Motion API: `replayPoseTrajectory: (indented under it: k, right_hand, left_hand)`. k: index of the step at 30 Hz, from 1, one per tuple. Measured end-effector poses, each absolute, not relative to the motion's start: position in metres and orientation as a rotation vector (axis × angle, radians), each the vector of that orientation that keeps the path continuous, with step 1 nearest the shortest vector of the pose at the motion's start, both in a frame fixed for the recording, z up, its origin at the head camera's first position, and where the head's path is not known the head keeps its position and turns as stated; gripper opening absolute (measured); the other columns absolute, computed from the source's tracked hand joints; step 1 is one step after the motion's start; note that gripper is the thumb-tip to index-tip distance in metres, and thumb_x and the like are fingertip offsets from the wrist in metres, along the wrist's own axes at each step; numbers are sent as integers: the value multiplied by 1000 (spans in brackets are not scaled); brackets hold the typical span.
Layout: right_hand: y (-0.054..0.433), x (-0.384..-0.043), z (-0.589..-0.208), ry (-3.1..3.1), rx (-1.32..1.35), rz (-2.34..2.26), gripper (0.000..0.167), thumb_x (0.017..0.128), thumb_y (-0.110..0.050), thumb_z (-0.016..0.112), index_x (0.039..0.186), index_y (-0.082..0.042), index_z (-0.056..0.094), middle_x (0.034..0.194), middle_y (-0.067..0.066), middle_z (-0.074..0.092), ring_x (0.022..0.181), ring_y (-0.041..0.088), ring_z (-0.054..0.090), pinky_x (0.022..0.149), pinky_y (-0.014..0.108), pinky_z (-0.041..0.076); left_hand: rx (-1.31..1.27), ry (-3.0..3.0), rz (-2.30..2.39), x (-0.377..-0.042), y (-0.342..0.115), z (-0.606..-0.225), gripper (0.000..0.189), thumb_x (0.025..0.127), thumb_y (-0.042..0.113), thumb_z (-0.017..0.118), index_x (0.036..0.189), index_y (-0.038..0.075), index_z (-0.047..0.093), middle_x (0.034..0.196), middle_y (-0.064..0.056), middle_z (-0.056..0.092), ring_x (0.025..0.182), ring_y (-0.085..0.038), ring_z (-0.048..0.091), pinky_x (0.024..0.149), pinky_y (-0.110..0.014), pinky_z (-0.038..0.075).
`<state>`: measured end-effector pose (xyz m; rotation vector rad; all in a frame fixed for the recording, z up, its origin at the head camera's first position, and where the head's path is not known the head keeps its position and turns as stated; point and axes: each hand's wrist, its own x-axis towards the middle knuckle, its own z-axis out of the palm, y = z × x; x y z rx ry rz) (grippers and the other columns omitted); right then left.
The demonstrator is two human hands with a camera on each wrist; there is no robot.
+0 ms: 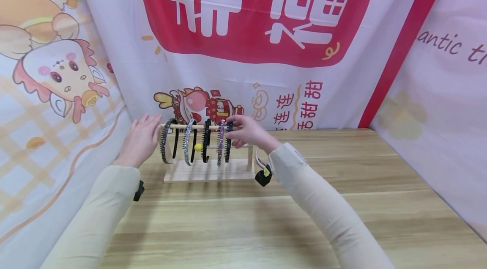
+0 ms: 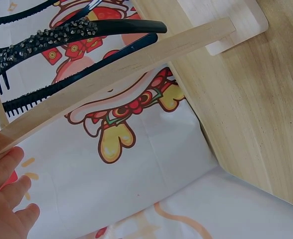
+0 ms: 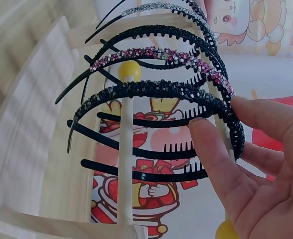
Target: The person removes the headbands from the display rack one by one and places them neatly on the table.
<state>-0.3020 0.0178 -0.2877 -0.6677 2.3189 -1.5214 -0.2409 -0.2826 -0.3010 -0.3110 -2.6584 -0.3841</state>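
Observation:
A wooden headband rack (image 1: 228,172) stands on the table with several toothed headbands hung along its top bar. At the bar's right end my right hand (image 1: 249,130) pinches a black stone-studded headband (image 3: 151,89) between thumb and fingers. Just left of it hangs a pink-and-silver headband (image 3: 161,54). Farther left come a black headband (image 1: 206,140), a silver glitter headband (image 1: 187,142) and a dark grey jewelled one (image 1: 164,142). My left hand (image 1: 140,140) touches the bar's left end with fairly straight fingers; its thumb is partly cut off in the left wrist view.
A lower rod ends in a yellow ball (image 3: 129,69). Behind my right wrist, part of a pale toothed band (image 1: 260,158) shows beside the rack. Printed cloth (image 1: 342,87) walls the back and both sides of the wooden table (image 1: 236,226).

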Motion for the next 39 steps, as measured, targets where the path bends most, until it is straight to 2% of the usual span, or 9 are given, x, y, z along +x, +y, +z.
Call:
replayPoseTrajectory:
  k: [7,13,18,24,39]
  right_hand:
    - [17,-303,-289,2352,-655,-1532,54,82,-1,66,132,-6,45,115,15,53,66,25,62,61,34,57]
    - [23,-302,-287,2372,-646,-1519,53,83,0,62,133,-10,47,117,11,53,66,28,62,63,37,57]
    - [31,-301,-281,2396,-640,-1508,53,85,-3,60,134,-15,46,128,13,48,63,28,61,66,42,56]
    - [40,-302,-274,2431,-658,-1507,52,86,-7,60,135,-16,46,136,15,41,60,23,60,63,39,56]
    - [65,-295,-256,2449,-706,-1551,53,86,-3,58,136,-13,45,131,10,47,65,24,59,61,37,56]
  left_hand:
    - [-308,-2659,-383,-243,-283,-303,43,101,18,35,136,-7,35,138,-27,34,131,-44,20,109,-51,1]
    - [-312,-2660,-389,-244,-283,-303,43,101,18,35,136,-7,35,138,-28,34,131,-44,20,109,-51,0]
    - [-318,-2654,-395,-244,-283,-303,43,101,18,35,136,-8,35,137,-28,34,131,-44,20,109,-52,1]
    - [-319,-2650,-396,-245,-283,-303,43,101,17,36,135,-8,35,137,-28,35,131,-45,21,109,-52,1]
    - [-308,-2656,-397,-241,-282,-302,43,101,18,35,136,-7,35,138,-27,34,131,-44,21,109,-51,1]
